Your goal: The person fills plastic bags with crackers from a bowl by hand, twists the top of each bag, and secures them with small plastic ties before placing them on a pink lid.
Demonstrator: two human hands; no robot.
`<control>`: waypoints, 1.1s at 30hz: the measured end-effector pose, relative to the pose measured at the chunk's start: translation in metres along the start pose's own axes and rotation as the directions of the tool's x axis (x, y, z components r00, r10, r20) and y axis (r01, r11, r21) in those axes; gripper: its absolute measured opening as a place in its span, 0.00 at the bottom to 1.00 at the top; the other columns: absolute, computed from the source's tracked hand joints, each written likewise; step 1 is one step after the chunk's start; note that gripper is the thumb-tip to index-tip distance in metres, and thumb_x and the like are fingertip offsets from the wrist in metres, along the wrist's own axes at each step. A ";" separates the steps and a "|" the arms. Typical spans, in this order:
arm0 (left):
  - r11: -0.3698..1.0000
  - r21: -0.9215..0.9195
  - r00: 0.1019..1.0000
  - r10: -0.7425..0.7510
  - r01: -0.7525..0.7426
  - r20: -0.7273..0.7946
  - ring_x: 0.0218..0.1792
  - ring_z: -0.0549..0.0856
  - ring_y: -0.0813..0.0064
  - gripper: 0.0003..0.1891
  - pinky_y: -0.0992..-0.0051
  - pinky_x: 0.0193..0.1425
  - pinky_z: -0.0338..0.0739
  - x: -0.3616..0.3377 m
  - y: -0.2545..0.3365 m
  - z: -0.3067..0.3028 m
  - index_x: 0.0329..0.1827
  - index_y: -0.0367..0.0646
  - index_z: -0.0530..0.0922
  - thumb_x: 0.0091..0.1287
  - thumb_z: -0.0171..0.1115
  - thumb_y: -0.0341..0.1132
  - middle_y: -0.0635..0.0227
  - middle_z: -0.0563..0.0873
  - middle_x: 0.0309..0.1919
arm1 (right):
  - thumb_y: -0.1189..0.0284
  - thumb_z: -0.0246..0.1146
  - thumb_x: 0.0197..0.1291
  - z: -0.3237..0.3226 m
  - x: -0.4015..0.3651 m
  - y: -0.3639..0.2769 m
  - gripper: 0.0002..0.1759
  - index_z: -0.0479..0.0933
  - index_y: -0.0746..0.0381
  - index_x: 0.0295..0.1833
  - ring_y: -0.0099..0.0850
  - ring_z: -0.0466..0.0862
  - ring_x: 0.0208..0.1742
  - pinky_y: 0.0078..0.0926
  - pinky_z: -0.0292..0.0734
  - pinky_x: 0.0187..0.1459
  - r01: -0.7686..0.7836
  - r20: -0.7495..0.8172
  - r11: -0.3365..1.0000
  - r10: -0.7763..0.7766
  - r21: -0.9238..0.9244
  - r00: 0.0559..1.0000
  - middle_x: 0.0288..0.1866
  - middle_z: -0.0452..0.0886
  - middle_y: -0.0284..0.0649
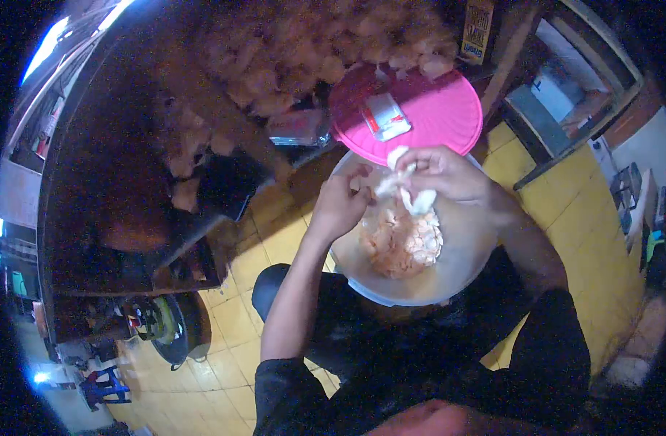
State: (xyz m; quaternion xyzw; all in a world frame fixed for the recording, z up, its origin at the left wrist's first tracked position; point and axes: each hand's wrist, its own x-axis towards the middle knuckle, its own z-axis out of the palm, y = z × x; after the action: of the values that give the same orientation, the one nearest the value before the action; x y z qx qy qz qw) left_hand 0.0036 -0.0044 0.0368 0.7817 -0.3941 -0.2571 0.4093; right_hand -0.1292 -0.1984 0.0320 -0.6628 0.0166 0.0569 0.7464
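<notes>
A wide pale tub [467, 254] stands between my knees, with a heap of thin, broken, chip-like pieces [402, 243] in orange-brown and cream at its bottom. Over the tub's far side, my right hand [445, 178] is closed around several whitish, curled, chip-like pieces [413, 185], which stick out between the fingers. Facing it from the left is my left hand [344, 203], its fingers curled in toward the thumb close to those pieces. Blur hides what its fingertips hold, if anything.
Beyond the tub lies a pink lid [442, 109] bearing a red-and-white packet [386, 116]. A dark table [108, 131] carries a large spread of brownish flat pieces [275, 65] and a plastic-wrapped pack [298, 129]. A wooden frame [558, 156] stands right; a black basin [191, 330] sits on yellow tiles [231, 381].
</notes>
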 end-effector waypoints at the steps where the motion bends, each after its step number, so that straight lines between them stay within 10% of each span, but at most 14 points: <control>1: 0.990 -0.142 0.999 -0.018 0.024 0.045 0.34 0.88 0.70 0.20 0.72 0.38 0.81 0.001 -0.001 0.005 0.59 0.31 0.75 0.63 0.55 0.24 0.57 0.87 0.40 | 0.78 0.62 0.63 0.002 0.001 -0.003 0.15 0.74 0.68 0.55 0.26 0.85 0.40 0.24 0.81 0.43 0.091 -0.150 0.994 -0.080 0.068 0.985 0.41 0.83 0.41; 10: 0.909 -0.413 0.995 -0.010 0.049 0.096 0.42 0.86 0.73 0.26 0.75 0.39 0.80 0.008 -0.005 0.027 0.65 0.36 0.71 0.63 0.65 0.26 0.63 0.84 0.48 | 0.78 0.60 0.64 0.016 0.003 0.019 0.13 0.76 0.70 0.53 0.31 0.86 0.41 0.31 0.82 0.44 0.098 -0.260 0.965 -0.162 -0.242 0.952 0.44 0.85 0.44; 16: 0.942 -0.335 0.999 0.018 -0.027 -0.029 0.33 0.84 0.79 0.19 0.79 0.32 0.78 0.008 -0.003 0.034 0.57 0.36 0.79 0.62 0.68 0.29 0.64 0.85 0.43 | 0.76 0.59 0.63 0.016 -0.001 0.011 0.11 0.78 0.66 0.49 0.40 0.87 0.42 0.34 0.80 0.43 0.233 -0.074 0.652 -0.408 -0.721 0.910 0.40 0.85 0.49; 26: 0.939 -0.340 0.995 -0.079 0.054 -0.061 0.29 0.86 0.75 0.22 0.76 0.33 0.82 0.011 -0.001 0.042 0.59 0.34 0.76 0.59 0.62 0.21 0.58 0.86 0.40 | 0.75 0.60 0.61 0.023 0.002 0.018 0.16 0.70 0.61 0.55 0.52 0.85 0.43 0.46 0.78 0.41 0.029 -0.274 0.712 -0.307 -0.701 0.912 0.39 0.83 0.52; 33: 0.907 -0.409 0.995 0.103 -0.101 -0.019 0.30 0.86 0.76 0.20 0.76 0.30 0.80 0.008 -0.001 0.044 0.57 0.34 0.77 0.59 0.62 0.21 0.61 0.87 0.38 | 0.78 0.60 0.58 0.011 0.004 0.020 0.10 0.77 0.63 0.46 0.48 0.86 0.41 0.42 0.79 0.43 0.245 0.090 0.455 -0.337 -0.856 0.937 0.36 0.83 0.52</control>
State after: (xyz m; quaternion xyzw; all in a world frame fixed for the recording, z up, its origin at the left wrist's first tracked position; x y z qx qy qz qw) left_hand -0.0234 -0.0305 0.0119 0.6567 -0.3725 -0.3134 0.5761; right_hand -0.1275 -0.1854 0.0129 -0.9381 -0.0926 -0.1017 0.3178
